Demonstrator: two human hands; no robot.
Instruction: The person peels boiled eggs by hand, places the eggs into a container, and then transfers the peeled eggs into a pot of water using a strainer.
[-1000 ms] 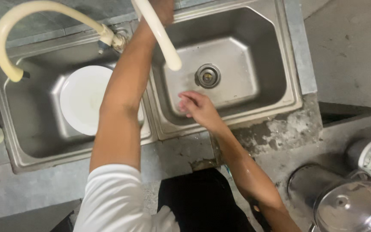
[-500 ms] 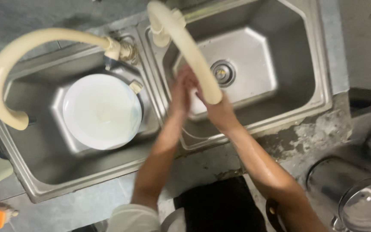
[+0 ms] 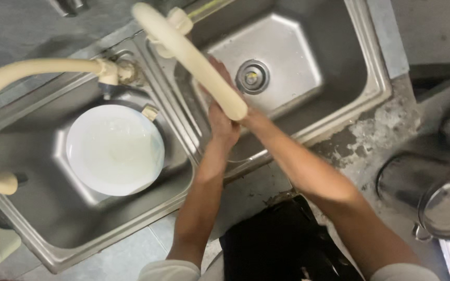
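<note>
My two hands meet palm to palm inside the right basin (image 3: 339, 83) of a steel double sink, under the cream-coloured spout (image 3: 204, 67) that crosses over them. My left hand (image 3: 224, 130) comes up from below and presses against my right hand (image 3: 219, 70), which the spout partly hides. Neither hand holds anything. The round drain (image 3: 252, 77) lies just right of the fingers. Whether water is running cannot be told.
A white round plate (image 3: 114, 150) lies in the left basin (image 3: 37, 218), below a second curved cream spout (image 3: 32, 68). A steel pot with a shiny lid (image 3: 446, 205) stands at the right on the rough grey counter (image 3: 376, 130).
My left hand came down from the tap at the back and joined my right hand in the right basin. The view shifted, so the sink now sits closer and lower left.
</note>
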